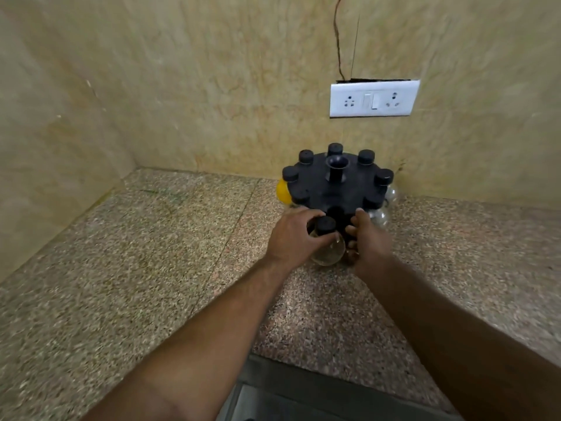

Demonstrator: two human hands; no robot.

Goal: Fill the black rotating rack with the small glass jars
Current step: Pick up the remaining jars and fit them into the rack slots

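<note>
The black rotating rack (349,189) stands on the granite counter near the back wall, a knob handle rising from its middle. Several small glass jars with black caps hang around its rim; one at the left holds yellow contents (282,192). My left hand (293,235) grips a clear round jar with a black cap (329,252) right at the rack's front slot. My right hand (368,241) rests against the rack's front edge beside that jar, fingers curled; whether it also touches the jar I cannot tell.
A white socket and switch plate (375,98) is on the tiled wall above the rack. The speckled granite counter (136,253) stretches left into a corner. Its front edge (303,363) lies below my forearms.
</note>
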